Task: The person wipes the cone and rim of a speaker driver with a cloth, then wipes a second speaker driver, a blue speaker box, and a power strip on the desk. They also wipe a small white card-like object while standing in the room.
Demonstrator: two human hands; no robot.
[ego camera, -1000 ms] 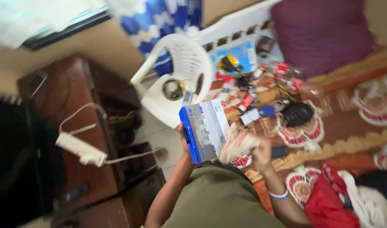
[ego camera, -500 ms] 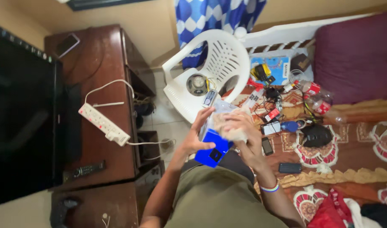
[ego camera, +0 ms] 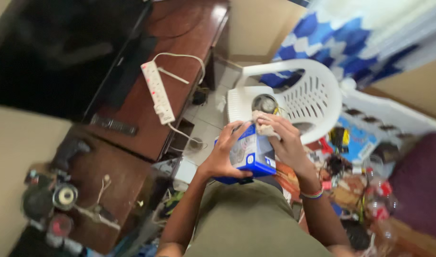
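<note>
The left hand (ego camera: 221, 159) is wrapping around the near side of a blue and white box (ego camera: 250, 153), fingers curled along its edge and thumb underneath, so the box is staying steady in front of the chest, above the lap. The right hand (ego camera: 285, 143) is pressing a crumpled pale cloth (ego camera: 264, 124) against the box's top corner, fingers bunched over the cloth to keep it flat on the surface. The box is tilting slightly toward the face, which is letting the cloth reach its upper face. Behind the hands, a white plastic chair (ego camera: 307, 97) is carrying a small round object on its seat. To the left, a white power strip (ego camera: 157, 91) is lying on a dark wooden counter (ego camera: 180, 28), its cable trailing off the edge.
</note>
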